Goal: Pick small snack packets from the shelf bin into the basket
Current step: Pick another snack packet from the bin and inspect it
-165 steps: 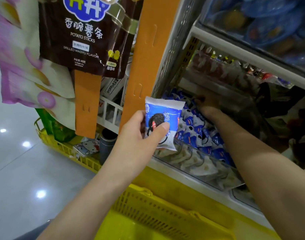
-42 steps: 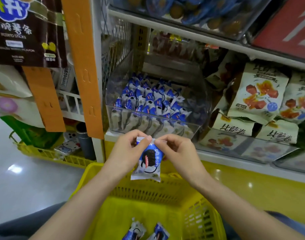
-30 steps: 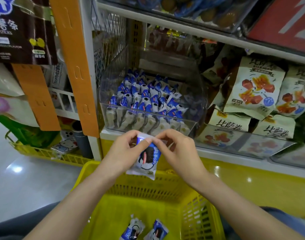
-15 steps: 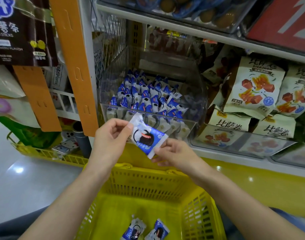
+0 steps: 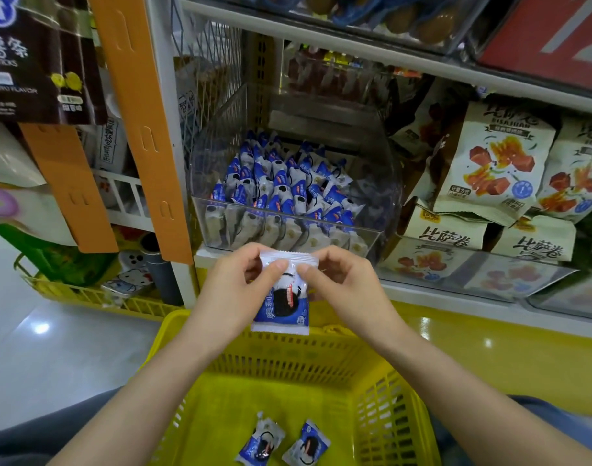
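Pinching the top seam of a blue-and-white cookie packet [image 5: 282, 299] with my left hand [image 5: 234, 290] and right hand [image 5: 343, 289], thumb and forefinger of each closed on it. The packet hangs upright above the far rim of the yellow basket [image 5: 287, 361]. Two like packets [image 5: 261, 438] lie on the basket floor. Behind, the clear shelf bin [image 5: 385, 183] holds many more.

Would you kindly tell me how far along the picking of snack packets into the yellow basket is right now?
Done: two small blue-and-white cookie packets lie on the floor of the yellow plastic basket. In hand: the left hand and right hand pinch a third blue-and-white packet by its top edge, above the basket's far rim. Left: dropping it in; the clear plastic shelf bin holds many more packets.
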`<state>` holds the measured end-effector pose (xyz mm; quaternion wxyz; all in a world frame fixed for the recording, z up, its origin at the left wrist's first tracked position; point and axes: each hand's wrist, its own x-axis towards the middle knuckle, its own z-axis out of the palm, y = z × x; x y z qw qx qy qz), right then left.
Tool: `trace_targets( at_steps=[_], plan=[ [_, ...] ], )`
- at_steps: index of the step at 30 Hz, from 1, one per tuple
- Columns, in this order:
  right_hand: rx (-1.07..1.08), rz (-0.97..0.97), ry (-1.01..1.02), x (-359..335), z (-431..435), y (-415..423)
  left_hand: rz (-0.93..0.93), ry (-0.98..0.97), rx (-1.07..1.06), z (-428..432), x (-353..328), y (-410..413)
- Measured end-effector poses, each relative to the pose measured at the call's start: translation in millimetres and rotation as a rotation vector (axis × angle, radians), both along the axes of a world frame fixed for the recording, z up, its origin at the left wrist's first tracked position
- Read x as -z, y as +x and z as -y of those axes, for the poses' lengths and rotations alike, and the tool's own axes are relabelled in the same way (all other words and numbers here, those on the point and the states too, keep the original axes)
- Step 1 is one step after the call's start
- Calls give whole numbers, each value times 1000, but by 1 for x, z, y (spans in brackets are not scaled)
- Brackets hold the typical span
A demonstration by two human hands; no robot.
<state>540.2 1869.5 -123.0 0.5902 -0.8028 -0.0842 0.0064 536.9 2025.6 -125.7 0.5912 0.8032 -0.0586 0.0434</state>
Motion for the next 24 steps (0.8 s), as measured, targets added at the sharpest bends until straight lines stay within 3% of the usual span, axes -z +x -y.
trace_targets(
  at_steps=[2, 8, 15, 21, 24],
  plan=[
    [-4, -24, 46, -1, -1, -1, -2, -30, 9, 0, 0, 0],
    [-33, 181, -196, -2, -2, -6, 22, 20, 79, -1, 1, -4],
    [-43, 583, -556, -6, 3, -11, -137, -140, 131, 0, -1, -2],
    [145, 514, -341, -8, 5, -6, 14, 65, -117, 1, -1, -4],
    [180, 535, -229, -13, 6, -4, -100, -13, -80, -2, -3, -3]
  ],
)
